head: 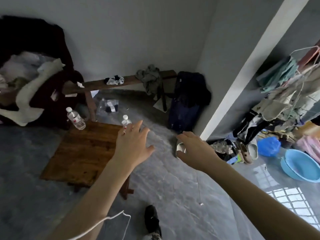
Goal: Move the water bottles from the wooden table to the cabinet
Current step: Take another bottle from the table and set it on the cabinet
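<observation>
Bottles are what I am after, and the nearer bottle (126,121) stands upright just past the fingertips of my left hand (134,142), at the far right corner of the wooden table (81,149). That hand is spread, fingers straight, holding nothing; I cannot tell whether a fingertip already touches the bottle. My right hand (195,149) hovers off to the right over the floor, fingers loosely extended, empty too.

I judge these bottles light and easy to lift with one hand. The clear plastic looks thin, so it will probably give under a hard squeeze, and the smooth wall may be slick. The best hold seems to be around the body at the label, or just under the shoulder, with fingers wrapped round rather than pinching the cap. Standing close to the table's edge, the near one could tip off if I knock it.

Each is a small clear bottle with a white cap and a red and white label. How full they are I cannot make out.

Farther left of my left hand, the second bottle (75,118) stands at the table's far left corner. Beyond both hands a dark bench (121,82) runs along the wall, with a dark bag (188,101) at its right end.
</observation>
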`<state>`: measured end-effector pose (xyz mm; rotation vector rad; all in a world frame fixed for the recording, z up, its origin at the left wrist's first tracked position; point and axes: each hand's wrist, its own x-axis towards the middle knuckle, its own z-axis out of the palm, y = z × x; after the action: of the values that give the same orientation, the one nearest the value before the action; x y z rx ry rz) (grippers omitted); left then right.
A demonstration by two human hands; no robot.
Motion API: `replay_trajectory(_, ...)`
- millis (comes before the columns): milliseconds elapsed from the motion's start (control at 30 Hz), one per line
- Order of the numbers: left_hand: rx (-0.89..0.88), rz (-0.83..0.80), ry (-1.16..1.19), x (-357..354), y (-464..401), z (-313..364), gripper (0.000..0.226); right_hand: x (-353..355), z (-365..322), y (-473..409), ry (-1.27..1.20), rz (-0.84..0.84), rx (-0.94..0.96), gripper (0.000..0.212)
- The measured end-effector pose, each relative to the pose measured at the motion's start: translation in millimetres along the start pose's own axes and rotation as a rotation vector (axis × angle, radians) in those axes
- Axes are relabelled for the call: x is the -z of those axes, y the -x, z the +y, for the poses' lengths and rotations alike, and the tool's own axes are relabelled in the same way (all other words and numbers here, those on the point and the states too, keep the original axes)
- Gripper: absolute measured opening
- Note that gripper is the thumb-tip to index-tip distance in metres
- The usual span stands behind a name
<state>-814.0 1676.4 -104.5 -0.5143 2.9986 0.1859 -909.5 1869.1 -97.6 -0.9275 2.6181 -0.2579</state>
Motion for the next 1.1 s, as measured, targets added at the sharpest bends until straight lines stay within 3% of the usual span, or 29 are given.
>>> replay_trajectory(500,0.196,-0.012,-0.015,7,-143,-85,0.065,12,-11,-204,-0.018,-0.132,0.173,0.059)
replay_trajectory(900,0.519,-0.001,0.108,-16,-254,-103,0.052,16,3,-400,0.000,-0.361,0.432,0.053)
replay_trajectory(1100,0.705,-0.065,0.150,-41,-274,-127,0.052,-15,-12,-477,0.003,-0.434,0.537,0.048)
